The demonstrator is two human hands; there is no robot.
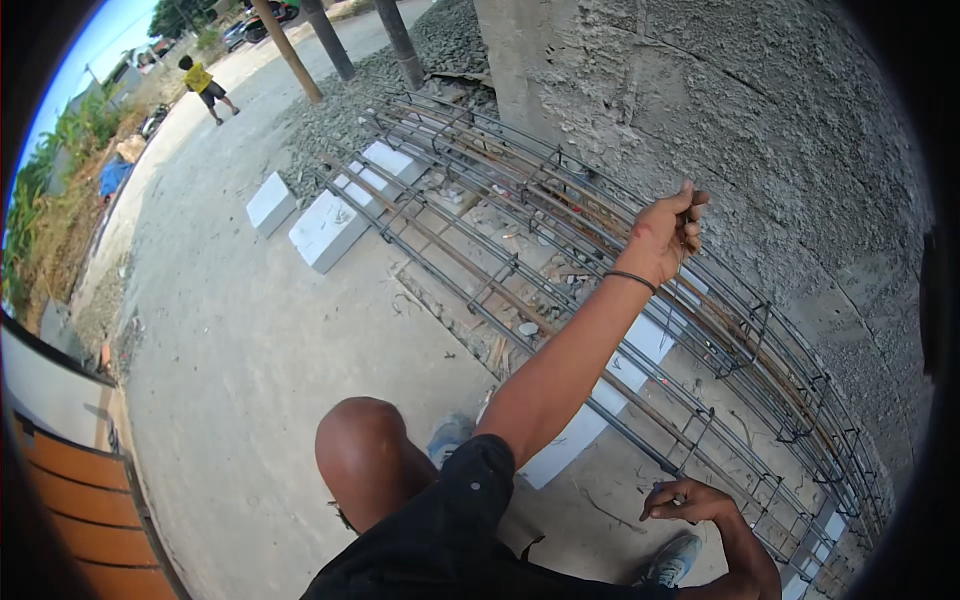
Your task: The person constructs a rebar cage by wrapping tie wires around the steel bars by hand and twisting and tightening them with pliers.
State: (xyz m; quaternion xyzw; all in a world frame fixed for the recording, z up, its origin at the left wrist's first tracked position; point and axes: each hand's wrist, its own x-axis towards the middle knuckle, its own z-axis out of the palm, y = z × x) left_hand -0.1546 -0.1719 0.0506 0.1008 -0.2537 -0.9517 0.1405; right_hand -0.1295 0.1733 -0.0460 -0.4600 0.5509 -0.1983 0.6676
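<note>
My left arm, with a dark band at the wrist, reaches over a long cage of steel reinforcing bars [510, 262]. Its hand [668, 235] is closed above the bars near the rough wall, with fingers curled; what they hold, if anything, I cannot make out. At the lower right, my right hand [692, 502] is beside the cage's near bars. Its fingers are bent and pressed together, and anything in them is too small to name. Square stirrups [775, 490] cross the bars at intervals. A thin bent wire [612, 512] lies on the ground beside my right hand.
White blocks [330, 228] stand under and beside the cage's far end; more white blocks [575, 445] lie beneath its middle. A rough concrete wall [740, 130] runs along the far side. Posts [398, 45] and gravel [330, 125] are behind. A person in yellow [205, 88] walks on the pavement.
</note>
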